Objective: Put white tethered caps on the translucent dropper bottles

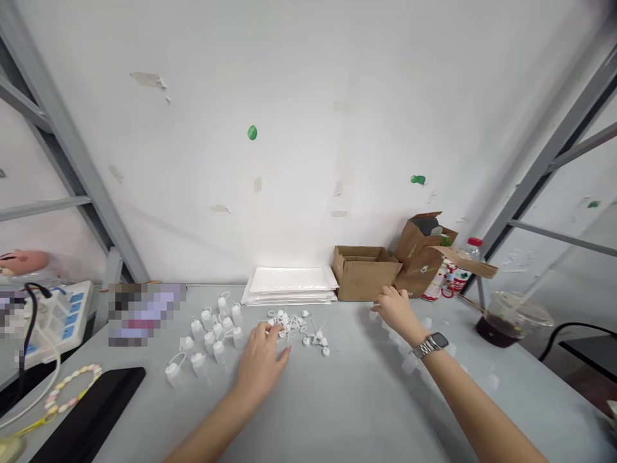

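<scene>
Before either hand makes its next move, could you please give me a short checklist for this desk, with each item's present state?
1. Left hand at the pile of small white plastic caps with loops: ok. 
2. Left hand's grip on a cap: cannot tell; the fingertips are partly hidden.
3. Right hand firmly holding a small translucent plastic bottle: cannot tell; the fingers hide the contact.
4. Small white capped plastic bottles grouped left of the left hand: ok.
5. Clear plastic cup of dark drink apart from the right forearm: ok.
</scene>
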{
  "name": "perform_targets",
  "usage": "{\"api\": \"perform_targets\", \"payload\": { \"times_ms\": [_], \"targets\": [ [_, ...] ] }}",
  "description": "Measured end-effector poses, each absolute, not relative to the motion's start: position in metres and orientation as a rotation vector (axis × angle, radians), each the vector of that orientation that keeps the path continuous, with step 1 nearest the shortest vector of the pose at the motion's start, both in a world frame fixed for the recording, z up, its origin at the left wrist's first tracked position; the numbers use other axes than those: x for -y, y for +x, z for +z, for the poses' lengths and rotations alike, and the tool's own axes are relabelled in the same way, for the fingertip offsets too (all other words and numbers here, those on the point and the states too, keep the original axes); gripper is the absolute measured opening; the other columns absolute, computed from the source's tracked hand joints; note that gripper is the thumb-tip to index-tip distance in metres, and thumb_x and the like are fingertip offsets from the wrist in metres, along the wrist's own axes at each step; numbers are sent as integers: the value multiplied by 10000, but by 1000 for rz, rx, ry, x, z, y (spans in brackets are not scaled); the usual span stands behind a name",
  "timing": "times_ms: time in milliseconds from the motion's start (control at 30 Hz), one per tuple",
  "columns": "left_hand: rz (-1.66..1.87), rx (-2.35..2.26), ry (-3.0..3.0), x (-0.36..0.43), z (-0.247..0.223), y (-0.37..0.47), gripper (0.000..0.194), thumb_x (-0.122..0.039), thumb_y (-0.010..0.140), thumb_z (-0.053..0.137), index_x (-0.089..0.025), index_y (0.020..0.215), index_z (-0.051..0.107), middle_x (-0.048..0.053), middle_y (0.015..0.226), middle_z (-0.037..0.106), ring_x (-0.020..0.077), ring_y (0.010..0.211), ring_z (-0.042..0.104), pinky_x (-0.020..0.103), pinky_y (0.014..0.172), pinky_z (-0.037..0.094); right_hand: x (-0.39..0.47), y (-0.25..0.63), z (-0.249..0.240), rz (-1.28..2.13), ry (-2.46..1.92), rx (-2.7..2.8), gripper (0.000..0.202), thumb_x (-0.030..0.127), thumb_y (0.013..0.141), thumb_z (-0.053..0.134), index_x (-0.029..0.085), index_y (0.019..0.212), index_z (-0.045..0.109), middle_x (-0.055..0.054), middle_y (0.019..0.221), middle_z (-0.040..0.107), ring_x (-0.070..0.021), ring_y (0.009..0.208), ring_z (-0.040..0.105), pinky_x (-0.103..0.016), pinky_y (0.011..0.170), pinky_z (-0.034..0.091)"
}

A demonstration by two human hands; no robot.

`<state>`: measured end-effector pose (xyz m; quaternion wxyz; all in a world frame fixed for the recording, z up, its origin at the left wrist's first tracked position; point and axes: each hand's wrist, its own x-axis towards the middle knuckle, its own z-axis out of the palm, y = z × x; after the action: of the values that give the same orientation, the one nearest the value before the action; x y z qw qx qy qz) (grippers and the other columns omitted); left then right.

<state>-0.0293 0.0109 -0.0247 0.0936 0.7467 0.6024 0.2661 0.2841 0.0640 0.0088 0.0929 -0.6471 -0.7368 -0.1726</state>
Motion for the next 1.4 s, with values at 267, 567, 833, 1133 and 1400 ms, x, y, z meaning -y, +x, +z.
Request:
{"api": "perform_targets", "payload": {
  "times_ms": [267, 567, 833, 1133, 1400],
  "targets": [
    [416, -1953, 2266, -7, -16, -38, 208, -242, 730, 524, -137, 908, 543, 112, 917, 519, 271, 898, 530, 342, 699, 425, -24, 215, 23, -39, -1619, 2218, 162, 288, 831, 524, 205, 735, 626, -21, 806, 602, -158, 728, 551, -295, 692, 349],
    [326, -1871, 2180, -10, -13, -39, 260, -95, 756, 434, -146, 1002, 501, 97, 993, 511, 217, 960, 516, 306, 760, 401, 8, 143, 2, 424, -1276, 2411, 104, 150, 776, 576, 189, 868, 604, -25, 803, 611, -156, 722, 538, -257, 691, 399],
    [490, -1862, 2265, -19, -33, -34, 192, -133, 791, 397, -174, 854, 574, 84, 910, 536, 225, 921, 505, 329, 763, 398, 14, 142, -19, 759, -1283, 2195, 167, 242, 716, 649, 198, 873, 615, -38, 835, 594, -185, 810, 528, -276, 738, 408],
    [1085, -1704, 1953, -24, -24, -36, 131, -254, 787, 444, -207, 756, 562, 30, 841, 532, 193, 797, 552, 334, 731, 426, 10, 133, -27, 1318, -1091, 1605, 194, 372, 843, 439, 204, 934, 470, 27, 691, 532, -115, 553, 526, -244, 567, 424],
    [1263, -1196, 1146, -21, -17, -24, 233, -401, 692, 575, -190, 717, 478, 48, 748, 651, 222, 758, 639, 274, 537, 456, 14, 120, -22, 1172, -1240, 1675, 123, 272, 706, 608, 150, 697, 612, 41, 579, 440, -107, 567, 394, -226, 540, 313]
  ]
}}
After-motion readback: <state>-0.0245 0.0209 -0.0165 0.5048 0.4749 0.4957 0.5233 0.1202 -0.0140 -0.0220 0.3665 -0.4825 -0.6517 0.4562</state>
